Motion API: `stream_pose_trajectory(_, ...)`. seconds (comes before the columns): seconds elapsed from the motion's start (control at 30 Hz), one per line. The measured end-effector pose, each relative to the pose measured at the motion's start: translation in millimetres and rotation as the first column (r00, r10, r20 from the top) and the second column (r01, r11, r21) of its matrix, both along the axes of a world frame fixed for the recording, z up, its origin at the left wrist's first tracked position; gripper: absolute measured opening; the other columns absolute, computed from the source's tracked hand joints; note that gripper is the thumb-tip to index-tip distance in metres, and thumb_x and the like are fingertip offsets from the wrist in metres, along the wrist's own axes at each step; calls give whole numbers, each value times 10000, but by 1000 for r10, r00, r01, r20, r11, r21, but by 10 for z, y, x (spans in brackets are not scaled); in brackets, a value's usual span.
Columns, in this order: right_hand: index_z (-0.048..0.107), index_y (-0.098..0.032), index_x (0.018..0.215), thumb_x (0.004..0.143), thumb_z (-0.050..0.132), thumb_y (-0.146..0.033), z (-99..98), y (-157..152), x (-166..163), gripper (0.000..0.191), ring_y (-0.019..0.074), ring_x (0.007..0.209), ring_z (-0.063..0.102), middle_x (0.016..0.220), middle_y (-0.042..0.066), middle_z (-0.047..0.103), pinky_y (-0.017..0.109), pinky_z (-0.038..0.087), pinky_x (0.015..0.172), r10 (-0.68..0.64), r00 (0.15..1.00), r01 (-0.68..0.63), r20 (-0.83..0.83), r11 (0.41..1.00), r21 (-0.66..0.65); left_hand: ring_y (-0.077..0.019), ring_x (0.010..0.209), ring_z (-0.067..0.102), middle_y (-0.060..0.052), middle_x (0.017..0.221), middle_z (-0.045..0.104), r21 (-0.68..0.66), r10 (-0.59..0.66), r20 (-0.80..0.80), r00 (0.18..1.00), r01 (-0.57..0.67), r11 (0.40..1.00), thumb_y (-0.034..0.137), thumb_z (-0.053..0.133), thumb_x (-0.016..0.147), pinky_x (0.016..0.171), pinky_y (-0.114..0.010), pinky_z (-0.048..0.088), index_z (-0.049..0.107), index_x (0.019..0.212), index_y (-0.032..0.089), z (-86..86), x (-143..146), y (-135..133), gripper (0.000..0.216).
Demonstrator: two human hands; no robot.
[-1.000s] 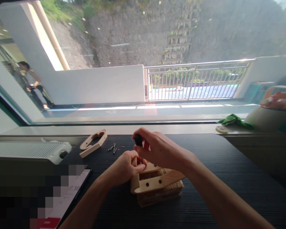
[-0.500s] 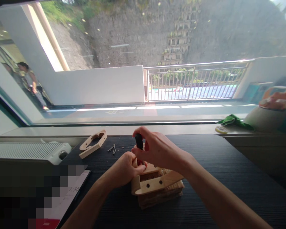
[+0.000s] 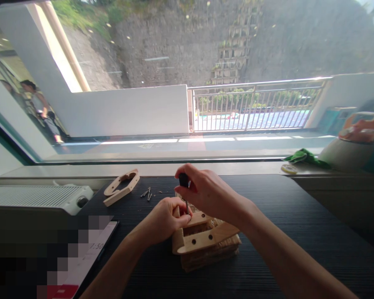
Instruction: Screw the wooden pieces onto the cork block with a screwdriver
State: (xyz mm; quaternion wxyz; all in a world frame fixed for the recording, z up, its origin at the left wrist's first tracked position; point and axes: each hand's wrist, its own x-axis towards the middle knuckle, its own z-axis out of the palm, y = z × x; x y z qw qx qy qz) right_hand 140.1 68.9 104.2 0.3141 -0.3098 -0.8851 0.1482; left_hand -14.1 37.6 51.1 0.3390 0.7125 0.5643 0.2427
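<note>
A pale wooden assembly with round holes in its side rests on a stack of wooden pieces on the dark table. My left hand is closed against its left end, fingers pinched by the tool's tip. My right hand is wrapped round a screwdriver with a black handle; it stands upright, its thin shaft pointing down onto the top of the assembly. A loose cut-out wooden part lies at the far left of the table, with several small screws beside it.
A phone or card with digits lies at the front left. A white radiator stands left of the table. On the window sill are a green cloth and a tape roll. People stand outside at the far left.
My right hand has turned a little and risen slightly on the screwdriver, whose shaft now shows more. My left hand and the wooden assembly have stayed in place.
</note>
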Motion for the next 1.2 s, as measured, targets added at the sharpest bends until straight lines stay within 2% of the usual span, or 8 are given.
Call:
stream_pose_trajectory(0.23, 500, -183, 948, 807, 570, -359, -30, 37, -27, 235, 93, 555, 427, 662, -13, 544, 209, 272, 507, -75, 997, 75, 2, 997, 6, -111, 565, 423, 23, 596, 517, -36, 29, 12, 1000, -28, 999, 320, 589, 694, 527, -205, 323, 654, 693, 133, 8, 21, -2, 198)
stream_pose_trajectory(0.57, 475, -209, 943, 828, 517, -400, -80, 5, -80, 227, 105, 572, 440, 692, -4, 547, 219, 282, 517, -109, 994, 109, 3, 994, -12, -79, 494, 260, 80, 535, 327, -49, 30, 10, 1000, -29, 998, 291, 590, 689, 460, -216, 231, 547, 623, 151, -17, -4, 6, 161)
stream_pose_trajectory(0.73, 481, -218, 974, 848, 496, -321, -12, -38, -31, 164, 90, 585, 425, 722, -10, 547, 207, 282, 529, 15, 1000, -14, 16, 999, -36, -81, 501, 255, 82, 533, 300, -82, 25, 39, 999, -22, 996, 283, 584, 692, 441, -216, 200, 489, 616, 159, -27, -6, 7, 173)
stream_pose_trajectory(0.83, 489, -207, 949, 851, 491, -289, 2, -20, -11, 128, 82, 573, 405, 704, -16, 538, 205, 267, 522, 45, 998, -44, 32, 999, -23, -83, 509, 284, 78, 534, 324, -61, 22, 39, 999, -19, 998, 281, 586, 692, 455, -211, 226, 523, 637, 152, -37, -10, 8, 153)
stream_pose_trajectory(1.03, 466, -180, 826, 826, 528, -406, -75, 68, -70, 234, 77, 513, 328, 597, -37, 471, 214, 223, 481, -126, 992, 124, 30, 991, 53, -88, 516, 316, 63, 544, 373, -52, 5, 32, 999, -4, 999, 295, 575, 700, 467, -207, 247, 630, 724, 131, -58, -16, 16, 174)
stream_pose_trajectory(1.13, 479, -187, 857, 823, 524, -411, -63, 48, -47, 232, 75, 517, 342, 608, -38, 482, 211, 223, 484, -87, 995, 85, 43, 995, 44, -85, 511, 309, 66, 534, 349, -66, -8, 25, 1000, 10, 998, 290, 574, 705, 464, -209, 239, 621, 704, 126, -63, -24, 21, 170)
stream_pose_trajectory(1.2, 486, -199, 910, 820, 526, -348, -33, 24, -7, 179, 73, 529, 364, 635, -39, 503, 205, 230, 492, -30, 999, 29, 43, 999, 13, -82, 505, 298, 70, 527, 338, -59, 1, 9, 1000, -1, 998, 288, 581, 703, 461, -210, 231, 608, 684, 129, -62, -28, 19, 162)
